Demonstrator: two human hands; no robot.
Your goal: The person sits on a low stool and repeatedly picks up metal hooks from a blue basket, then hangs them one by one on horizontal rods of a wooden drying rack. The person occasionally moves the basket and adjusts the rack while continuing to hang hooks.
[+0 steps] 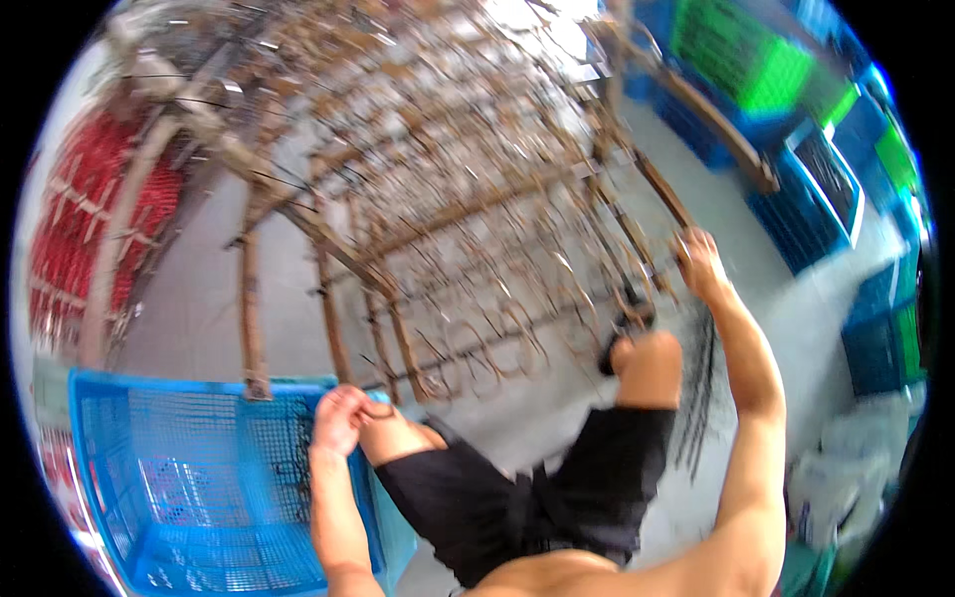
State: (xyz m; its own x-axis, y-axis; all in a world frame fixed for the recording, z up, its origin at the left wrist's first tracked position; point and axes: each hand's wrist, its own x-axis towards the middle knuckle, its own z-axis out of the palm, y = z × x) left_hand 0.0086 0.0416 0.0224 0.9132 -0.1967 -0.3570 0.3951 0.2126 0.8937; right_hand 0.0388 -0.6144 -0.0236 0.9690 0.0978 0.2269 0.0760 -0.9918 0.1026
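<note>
A brown rack (pixel 477 207) with many curved, hook-like wires stands on the grey floor (pixel 199 298) in front of the person, and it fills the upper middle of the view. Its long axis appears to go from near the person's knees away toward the upper edge, with the far part leaning to the left; one side bar runs slantwise from upper left down to the middle, and a crossbar rises gently toward the right. Several brown legs point down to the person. The left hand (pixel 340 420) has its fingers curled, near the lower end of one leg and beside the corner of a blue basket (pixel 169 478); because of blur I cannot tell what it pinches. The right hand (pixel 701 264) is bent at the lower end of a right side bar, but I cannot tell whether it is closed on it. The person wears black shorts (pixel 438 497). At the left are red things (pixel 90 214), blurred. Along the right side are bright green crates (pixel 736 50), a blue crate (pixel 801 224) and whitish plastic bags (pixel 841 478).
</note>
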